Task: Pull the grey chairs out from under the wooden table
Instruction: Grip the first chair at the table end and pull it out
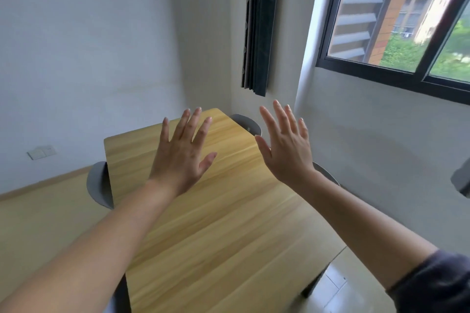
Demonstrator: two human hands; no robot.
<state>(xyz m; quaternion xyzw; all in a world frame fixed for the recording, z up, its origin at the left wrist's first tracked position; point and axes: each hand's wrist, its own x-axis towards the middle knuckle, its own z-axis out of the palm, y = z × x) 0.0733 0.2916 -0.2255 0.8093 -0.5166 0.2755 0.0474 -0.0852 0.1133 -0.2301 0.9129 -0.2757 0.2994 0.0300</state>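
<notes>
Our left hand (178,157) and right hand (287,150) hover spread and empty above the worktop (229,223); grey chairs (99,185) sit tucked under its edges, probably light, rigid shells, best gripped by the backrest rim

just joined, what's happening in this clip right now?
A person stands at a wooden table in a room corner, with the left hand and right hand raised open above it, fingers spread, holding nothing. Grey chairs are tucked in: one on the left side, one at the far end, one on the right mostly hidden behind the right arm. No chair is touched yet.
</notes>
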